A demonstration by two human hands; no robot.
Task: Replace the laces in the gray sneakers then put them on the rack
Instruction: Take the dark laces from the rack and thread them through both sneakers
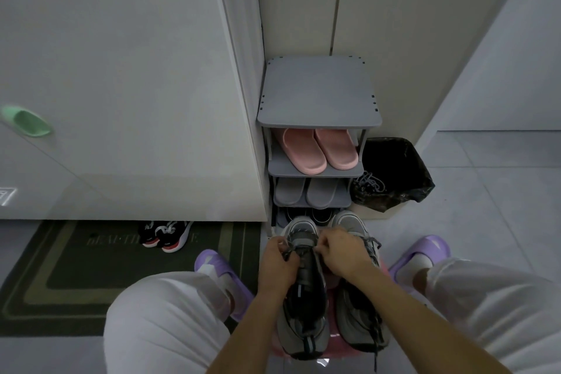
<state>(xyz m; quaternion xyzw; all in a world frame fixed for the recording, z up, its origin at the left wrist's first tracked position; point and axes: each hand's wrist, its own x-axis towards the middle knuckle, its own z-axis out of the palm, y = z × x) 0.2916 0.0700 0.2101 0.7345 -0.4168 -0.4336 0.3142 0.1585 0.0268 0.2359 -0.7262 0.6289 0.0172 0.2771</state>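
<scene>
Both bare forearms reach forward between the bent knees. The left hand (pixel 277 256) and the right hand (pixel 341 250) are close together, knuckles up, fingers curled, each pinching the thin dark gray lace (pixel 294 253).

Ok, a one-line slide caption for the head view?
Left hand and right hand pinch laces on one gray sneaker, its mate beside, rack ahead.

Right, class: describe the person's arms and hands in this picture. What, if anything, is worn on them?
The left forearm and right forearm are bare to the frame's edge, with no sleeves showing. The left hand and right hand wear no gloves. No watch, bracelet or ring is visible, and no markings show.
</scene>
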